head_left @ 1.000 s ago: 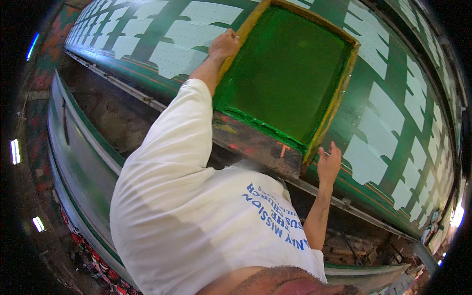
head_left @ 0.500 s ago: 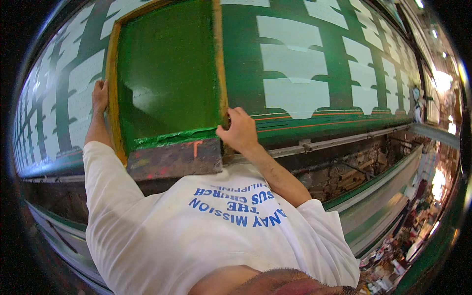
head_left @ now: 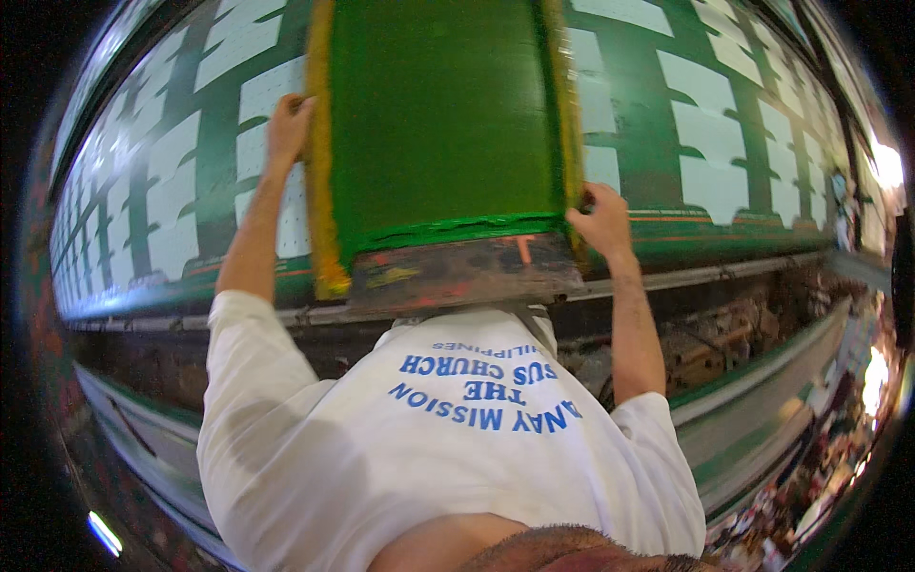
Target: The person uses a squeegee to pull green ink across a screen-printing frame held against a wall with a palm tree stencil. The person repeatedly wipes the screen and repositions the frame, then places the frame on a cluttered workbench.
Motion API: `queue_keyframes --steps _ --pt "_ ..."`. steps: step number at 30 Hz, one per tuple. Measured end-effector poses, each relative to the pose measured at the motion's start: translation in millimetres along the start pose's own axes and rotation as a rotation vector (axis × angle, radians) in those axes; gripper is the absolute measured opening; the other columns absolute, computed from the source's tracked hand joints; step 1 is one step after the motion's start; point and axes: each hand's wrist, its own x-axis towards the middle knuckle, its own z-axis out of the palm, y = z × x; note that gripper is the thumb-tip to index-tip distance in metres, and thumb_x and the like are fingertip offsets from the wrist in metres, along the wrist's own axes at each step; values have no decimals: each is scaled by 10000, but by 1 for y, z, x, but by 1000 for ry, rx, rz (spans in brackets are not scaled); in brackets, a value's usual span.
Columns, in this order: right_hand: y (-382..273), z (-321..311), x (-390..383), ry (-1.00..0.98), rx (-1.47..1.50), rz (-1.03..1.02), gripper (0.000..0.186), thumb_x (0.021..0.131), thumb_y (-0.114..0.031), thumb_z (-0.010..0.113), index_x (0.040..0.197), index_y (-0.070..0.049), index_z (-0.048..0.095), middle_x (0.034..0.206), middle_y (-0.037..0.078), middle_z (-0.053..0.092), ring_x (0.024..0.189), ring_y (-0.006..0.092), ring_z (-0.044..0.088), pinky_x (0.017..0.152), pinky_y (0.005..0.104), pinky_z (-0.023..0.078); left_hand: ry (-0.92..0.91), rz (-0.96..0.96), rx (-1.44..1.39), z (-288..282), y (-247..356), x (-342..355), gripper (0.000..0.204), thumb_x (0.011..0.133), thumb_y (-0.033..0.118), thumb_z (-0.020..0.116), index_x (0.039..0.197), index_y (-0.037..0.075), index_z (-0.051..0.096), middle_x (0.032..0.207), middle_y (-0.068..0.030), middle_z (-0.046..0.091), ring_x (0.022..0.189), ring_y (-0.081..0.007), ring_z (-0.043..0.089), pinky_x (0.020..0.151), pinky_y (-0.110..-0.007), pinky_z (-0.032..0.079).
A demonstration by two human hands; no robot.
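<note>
"Where is the green rectangular mesh screen (head_left: 443, 124) sitting?"

"It's lying between the two hands, its yellow-stained frame (head_left: 321, 143) running away from the body past both of them. A glossy green ridge of paint (head_left: 457, 229) is crossing its near end."

"What's crowding it?"

"A dark, paint-spotted flat board (head_left: 457, 272) is jutting from that end toward the body, nearer than either hand. Outside both hands, rows of pale blue notched panels (head_left: 710, 133) are covering a long green table (head_left: 648, 153), some reaching right up to the frame. A thin grey metal rail (head_left: 705, 276) is following the table's near edge, and mixed, blurry clutter (head_left: 810, 496) is spreading well out past the right arm."

"And the hands?"

"The left hand (head_left: 289, 129) is curling its fingers closed on the frame's left edge, its forearm angling forward and inward. The right hand (head_left: 602, 221) is gripping the right edge closer to the body, thumb against the side, fingers bending in, forearm pointing almost straight ahead."
</note>
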Motion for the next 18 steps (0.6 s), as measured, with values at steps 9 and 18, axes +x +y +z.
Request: queue_keyframes --steps 9,18 --pt "146 -80 -24 -104 -113 172 569 863 -207 792 1325 70 610 1263 225 644 1151 385 647 945 511 568 17 -50 39 98 126 -81 479 939 432 694 1252 71 659 1195 -147 738 1130 -334 691 973 -444 534" --pt "128 -92 -29 -95 -83 113 548 932 -236 775 1366 46 596 1300 217 627 1223 400 611 1008 502 534 -48 -194 122 115 145 -88 495 1006 486 547 1319 107 602 1260 -149 696 1197 -334 656 1008 -474 514"
